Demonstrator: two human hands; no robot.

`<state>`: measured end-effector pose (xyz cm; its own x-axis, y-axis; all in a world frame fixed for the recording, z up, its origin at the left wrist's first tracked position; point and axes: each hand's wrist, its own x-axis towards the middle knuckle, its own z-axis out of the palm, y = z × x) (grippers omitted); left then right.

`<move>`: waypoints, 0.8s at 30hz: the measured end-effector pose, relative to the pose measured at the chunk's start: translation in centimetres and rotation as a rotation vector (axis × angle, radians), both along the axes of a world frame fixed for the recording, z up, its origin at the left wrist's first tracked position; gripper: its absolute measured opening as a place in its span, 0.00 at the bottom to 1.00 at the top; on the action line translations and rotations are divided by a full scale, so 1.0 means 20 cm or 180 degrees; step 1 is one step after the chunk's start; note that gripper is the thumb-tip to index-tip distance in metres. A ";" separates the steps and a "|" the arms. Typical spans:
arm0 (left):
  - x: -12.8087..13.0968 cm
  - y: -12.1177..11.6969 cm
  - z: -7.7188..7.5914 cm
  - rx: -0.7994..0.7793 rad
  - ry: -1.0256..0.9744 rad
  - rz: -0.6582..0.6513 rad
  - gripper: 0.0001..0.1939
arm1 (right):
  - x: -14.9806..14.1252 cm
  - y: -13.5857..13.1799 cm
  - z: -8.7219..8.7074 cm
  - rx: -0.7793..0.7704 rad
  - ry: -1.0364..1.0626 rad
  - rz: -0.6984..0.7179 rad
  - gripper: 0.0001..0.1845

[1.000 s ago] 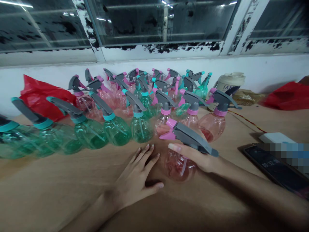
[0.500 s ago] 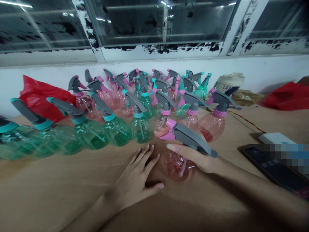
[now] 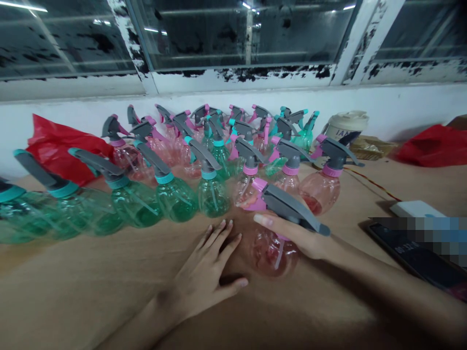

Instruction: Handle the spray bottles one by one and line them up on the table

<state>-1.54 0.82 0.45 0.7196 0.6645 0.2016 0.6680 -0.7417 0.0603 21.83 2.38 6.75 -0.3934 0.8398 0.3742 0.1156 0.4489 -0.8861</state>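
Hands and trigger spray bottles at a table (image 3: 109, 291). The right hand (image 3: 308, 241) clasps the pink-collared spray bottle (image 3: 274, 260) at its neck, thumb across the near side, the other fingers largely hidden behind; this bottle is upright in front of the rows, its pink nozzle directed left. Whether its base touches the table cannot be told. The left hand (image 3: 204, 274) lies palm down just beside it, fingers lightly spread and thumb apart, holding nothing. Front row: green bottles (image 3: 213, 199) with turquoise collars at left, pink bottles (image 3: 321, 189) at right; no writing is legible on them. Lettering: the white tub (image 3: 343, 127) at rear right shows "IAM", the remainder covered by a dark shape. Digits on the smartphone (image 3: 404, 253), right, appear to begin "00:32"; the last are blurred. Red plastic bags (image 3: 69, 150) flank the group.
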 end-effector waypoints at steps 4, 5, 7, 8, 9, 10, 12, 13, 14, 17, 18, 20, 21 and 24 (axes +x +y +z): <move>0.00 -0.01 0.00 0.0005 0.0081 0.0036 0.38 | -0.02 -0.01 0.02 0.0154 -0.0071 -0.0157 0.17; 0.00 -0.01 0.00 0.0012 0.0099 0.0035 0.38 | -0.02 -0.01 0.03 0.0218 -0.0114 -0.0223 0.17; 0.00 -0.01 -0.01 0.0037 0.0095 0.0032 0.38 | -0.02 -0.02 0.04 0.0335 -0.0132 -0.0273 0.16; 0.00 -0.02 -0.01 0.0047 0.0085 0.0031 0.37 | -0.02 -0.02 0.05 0.0379 -0.0115 -0.0261 0.15; 0.00 -0.02 -0.01 0.0055 0.0078 0.0030 0.37 | -0.03 -0.02 0.05 0.0403 -0.0092 -0.0245 0.14; 0.00 -0.02 -0.01 0.0067 0.0074 0.0029 0.37 | -0.02 -0.02 0.04 0.0416 -0.0067 -0.0230 0.14; 0.00 -0.02 -0.01 0.0095 0.0094 0.0023 0.36 | -0.02 -0.02 0.04 0.0399 -0.0048 -0.0211 0.14; 0.00 -0.02 -0.01 0.0108 0.0116 0.0023 0.36 | -0.02 -0.02 0.03 0.0371 -0.0064 -0.0233 0.13; 0.00 -0.02 0.00 0.0117 0.0142 0.0027 0.36 | -0.02 -0.02 0.03 0.0334 -0.0097 -0.0271 0.12; 0.01 -0.02 0.01 0.0126 0.0195 0.0028 0.36 | -0.02 -0.02 0.02 0.0225 -0.0210 -0.0406 0.09; 0.01 -0.02 0.01 0.0130 0.0194 0.0033 0.36 | -0.02 -0.02 0.02 0.0215 -0.0211 -0.0420 0.09; 0.01 -0.02 0.01 0.0145 0.0168 0.0046 0.35 | -0.02 -0.02 0.02 0.0244 -0.0141 -0.0392 0.10; 0.01 -0.02 0.00 0.0151 0.0156 0.0052 0.35 | -0.02 -0.02 0.02 0.0268 -0.0101 -0.0349 0.11; 0.01 -0.02 0.00 0.0166 0.0143 0.0055 0.35 | -0.03 -0.02 0.03 0.0347 0.0027 -0.0222 0.16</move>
<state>-1.33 0.43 0.36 0.7173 0.6663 0.2039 0.6818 -0.7315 -0.0085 21.27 1.96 7.33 -0.3319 0.8192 0.4677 0.1427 0.5337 -0.8335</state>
